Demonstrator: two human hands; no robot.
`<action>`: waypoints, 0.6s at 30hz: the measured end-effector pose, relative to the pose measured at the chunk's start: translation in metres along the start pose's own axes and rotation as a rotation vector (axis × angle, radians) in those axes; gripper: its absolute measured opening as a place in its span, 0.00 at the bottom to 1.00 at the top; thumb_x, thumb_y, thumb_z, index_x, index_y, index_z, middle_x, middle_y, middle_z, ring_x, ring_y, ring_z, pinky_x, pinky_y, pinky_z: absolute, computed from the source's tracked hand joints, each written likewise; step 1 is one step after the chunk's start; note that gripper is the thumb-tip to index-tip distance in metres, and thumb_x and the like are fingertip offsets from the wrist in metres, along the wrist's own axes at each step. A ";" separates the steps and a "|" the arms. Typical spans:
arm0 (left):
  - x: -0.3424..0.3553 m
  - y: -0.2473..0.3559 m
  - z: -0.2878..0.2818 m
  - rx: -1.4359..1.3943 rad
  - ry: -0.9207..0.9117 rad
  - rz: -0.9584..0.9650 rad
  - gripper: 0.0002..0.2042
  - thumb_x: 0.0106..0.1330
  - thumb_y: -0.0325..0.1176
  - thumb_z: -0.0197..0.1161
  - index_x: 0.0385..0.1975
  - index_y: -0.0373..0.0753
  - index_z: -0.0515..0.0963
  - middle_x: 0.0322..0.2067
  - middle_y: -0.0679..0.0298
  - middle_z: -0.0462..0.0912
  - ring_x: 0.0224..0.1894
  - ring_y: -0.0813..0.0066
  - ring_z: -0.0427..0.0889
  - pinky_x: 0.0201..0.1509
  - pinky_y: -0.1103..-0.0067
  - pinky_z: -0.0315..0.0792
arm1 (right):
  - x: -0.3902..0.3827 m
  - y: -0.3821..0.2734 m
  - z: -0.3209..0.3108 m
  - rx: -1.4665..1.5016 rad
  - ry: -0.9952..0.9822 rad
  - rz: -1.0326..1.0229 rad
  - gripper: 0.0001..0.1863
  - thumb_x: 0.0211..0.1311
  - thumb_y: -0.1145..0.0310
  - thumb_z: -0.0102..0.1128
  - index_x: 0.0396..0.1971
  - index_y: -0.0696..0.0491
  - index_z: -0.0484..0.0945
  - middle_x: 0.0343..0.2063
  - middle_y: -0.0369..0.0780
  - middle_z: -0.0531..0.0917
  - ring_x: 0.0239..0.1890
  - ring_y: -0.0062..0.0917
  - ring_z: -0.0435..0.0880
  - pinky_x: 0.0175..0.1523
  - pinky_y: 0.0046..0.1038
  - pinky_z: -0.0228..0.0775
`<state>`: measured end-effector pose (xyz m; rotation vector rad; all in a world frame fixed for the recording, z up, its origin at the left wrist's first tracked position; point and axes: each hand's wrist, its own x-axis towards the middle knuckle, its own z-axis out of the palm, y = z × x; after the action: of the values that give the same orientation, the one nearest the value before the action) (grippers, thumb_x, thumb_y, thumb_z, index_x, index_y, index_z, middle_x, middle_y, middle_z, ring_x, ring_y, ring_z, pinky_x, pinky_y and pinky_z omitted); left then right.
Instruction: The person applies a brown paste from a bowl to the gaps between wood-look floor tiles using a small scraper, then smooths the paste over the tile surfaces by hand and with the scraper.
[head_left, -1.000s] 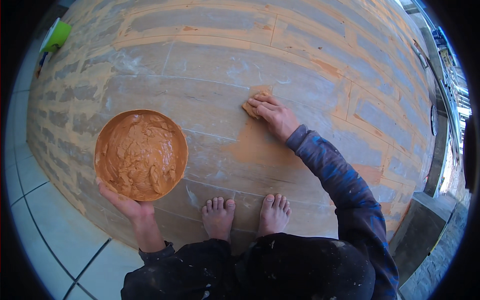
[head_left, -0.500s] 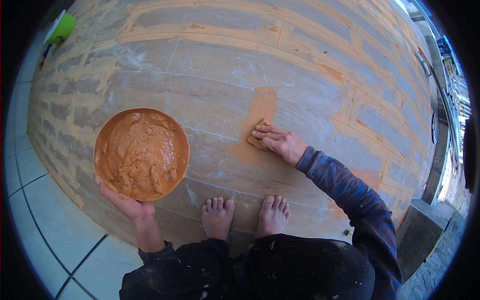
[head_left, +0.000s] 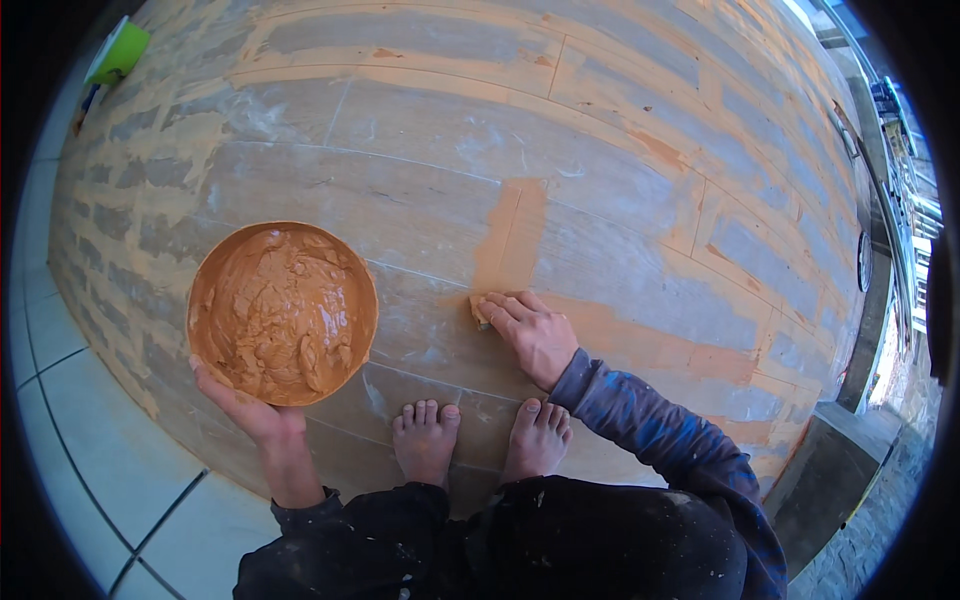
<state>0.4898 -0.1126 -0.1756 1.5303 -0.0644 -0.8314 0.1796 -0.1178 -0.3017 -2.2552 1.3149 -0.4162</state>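
Observation:
My left hand grips the lower rim of a round bowl, thumb outside and fingers hidden beneath. Wet orange-brown grout fills much of the bowl. With bent fingers, my right hand presses a small flat scraper against the plank-look floor tiles. Grout coats the scraper, and most of it is hidden under the fingers. A fresh grout strip runs away from that hand along a short joint, and a longer smear stretches off to its right.
My bare feet stand close below the right hand. Dried grout bands cover the joints farther off. White square tiles border the left side. A green container is at the far left; a grey block stands at the right.
My right hand has drawn the scraper toward me and slightly left, off the end of the short strip. The left hand and bowl stay nearly in place.

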 end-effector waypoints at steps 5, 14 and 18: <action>0.007 -0.004 -0.007 -0.003 -0.044 -0.029 0.35 0.76 0.64 0.40 0.74 0.46 0.60 0.72 0.60 0.64 0.72 0.60 0.67 0.73 0.61 0.69 | 0.076 0.050 -0.034 -0.127 0.239 0.151 0.20 0.56 0.77 0.59 0.50 0.55 0.83 0.49 0.42 0.85 0.49 0.39 0.82 0.53 0.36 0.79; 0.002 0.004 -0.011 -0.001 -0.029 0.006 0.35 0.76 0.64 0.40 0.73 0.46 0.61 0.72 0.62 0.65 0.72 0.61 0.67 0.73 0.61 0.69 | 0.046 0.020 -0.026 -0.094 -0.200 0.145 0.17 0.57 0.70 0.58 0.46 0.59 0.80 0.42 0.41 0.80 0.50 0.36 0.80 0.51 0.34 0.80; 0.002 -0.001 -0.004 0.012 -0.025 -0.045 0.35 0.76 0.65 0.40 0.73 0.46 0.61 0.72 0.62 0.65 0.72 0.61 0.67 0.73 0.61 0.68 | 0.083 0.069 -0.029 -0.237 0.103 0.165 0.18 0.58 0.71 0.57 0.49 0.59 0.80 0.44 0.40 0.81 0.51 0.36 0.79 0.54 0.35 0.78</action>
<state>0.4932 -0.1097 -0.1781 1.5373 -0.0533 -0.8873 0.1566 -0.2267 -0.3147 -2.3156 1.6676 -0.3364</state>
